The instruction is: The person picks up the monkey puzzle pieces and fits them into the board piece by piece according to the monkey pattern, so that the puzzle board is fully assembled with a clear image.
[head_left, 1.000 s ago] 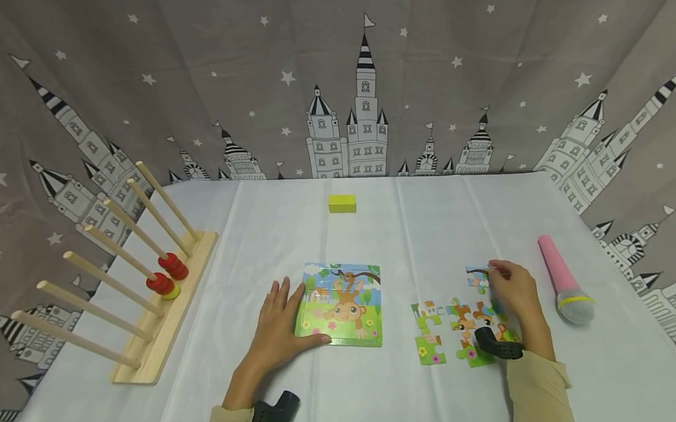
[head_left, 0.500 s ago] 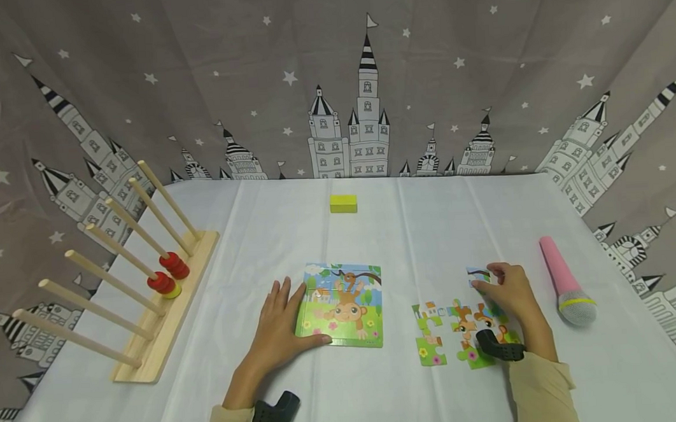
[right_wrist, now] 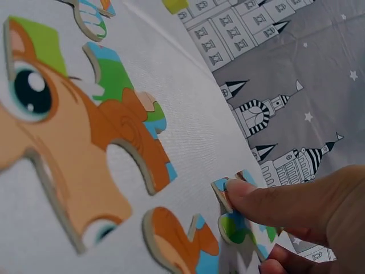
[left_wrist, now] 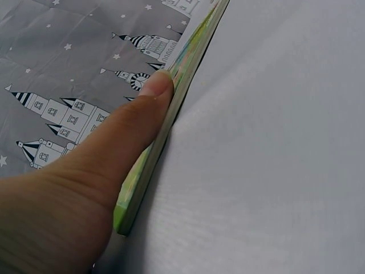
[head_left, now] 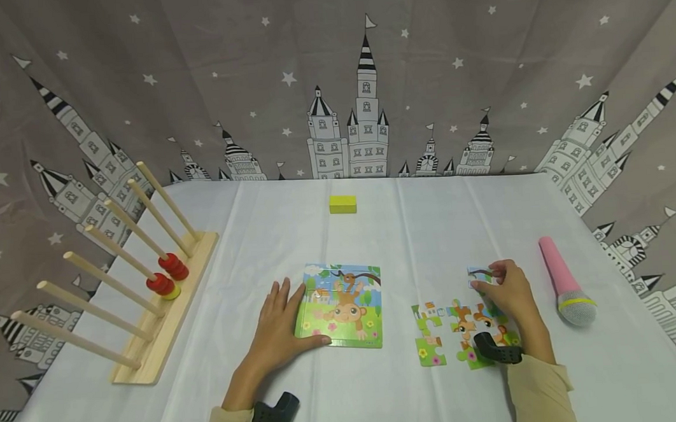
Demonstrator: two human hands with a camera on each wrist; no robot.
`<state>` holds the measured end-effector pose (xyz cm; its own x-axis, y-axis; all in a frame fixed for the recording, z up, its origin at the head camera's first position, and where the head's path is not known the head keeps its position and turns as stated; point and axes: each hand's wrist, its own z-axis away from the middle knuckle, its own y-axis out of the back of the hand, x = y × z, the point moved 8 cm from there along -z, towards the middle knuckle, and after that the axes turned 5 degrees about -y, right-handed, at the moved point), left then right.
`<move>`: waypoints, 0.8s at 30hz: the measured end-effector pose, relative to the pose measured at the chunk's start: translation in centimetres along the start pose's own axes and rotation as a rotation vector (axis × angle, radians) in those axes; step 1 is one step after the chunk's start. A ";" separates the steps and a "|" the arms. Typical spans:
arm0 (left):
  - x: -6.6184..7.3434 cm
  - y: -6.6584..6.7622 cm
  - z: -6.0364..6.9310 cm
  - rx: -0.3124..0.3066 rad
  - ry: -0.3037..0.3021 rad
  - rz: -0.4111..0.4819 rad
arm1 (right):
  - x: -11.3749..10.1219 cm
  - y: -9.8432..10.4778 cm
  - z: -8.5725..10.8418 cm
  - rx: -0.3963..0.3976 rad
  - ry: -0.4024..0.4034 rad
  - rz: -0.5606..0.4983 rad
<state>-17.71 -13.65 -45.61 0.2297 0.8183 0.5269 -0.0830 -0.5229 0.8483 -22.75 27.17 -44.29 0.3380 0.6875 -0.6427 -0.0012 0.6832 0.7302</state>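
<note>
A square puzzle board [head_left: 354, 302] with a cartoon monkey picture lies flat in the middle of the table. My left hand [head_left: 276, 326] rests against its left side, fingers spread, thumb touching the front edge. In the left wrist view the thumb [left_wrist: 122, 128] lies on the rim of the board. My right hand [head_left: 513, 291] pinches a puzzle piece [head_left: 476, 274] with a branch and blue sky on it, between thumb and fingers. Loose monkey puzzle pieces [head_left: 465, 322] lie just in front of that hand, some partly hidden by it and the wrist camera.
A wooden peg rack [head_left: 165, 315] with red and yellow rings stands at the left. At the back lies a yellow block [head_left: 343, 204]. A pink toy microphone [head_left: 565, 282] is right of my right hand. Behind the table hangs a grey castle-print curtain [head_left: 193, 72].
Over the last second my right thumb has come forward onto the near side of the branch piece, which has barely shifted. My left hand and the board have stayed in place.
</note>
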 end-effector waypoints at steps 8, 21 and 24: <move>-0.1 0.0 0.0 0.007 -0.003 -0.003 | -0.3 -0.1 0.4 0.021 0.019 0.000; 0.1 0.0 0.0 0.005 -0.001 0.009 | -0.8 0.1 0.9 0.037 0.146 -0.014; 0.1 0.0 0.0 0.004 0.000 0.012 | -1.1 0.1 1.1 0.045 0.165 -0.049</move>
<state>-17.68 -13.60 -45.54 0.2289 0.8117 0.5374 -0.0818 -0.5341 0.8415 -22.07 26.21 -43.25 0.1779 0.6869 -0.7046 0.0547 0.7080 0.7041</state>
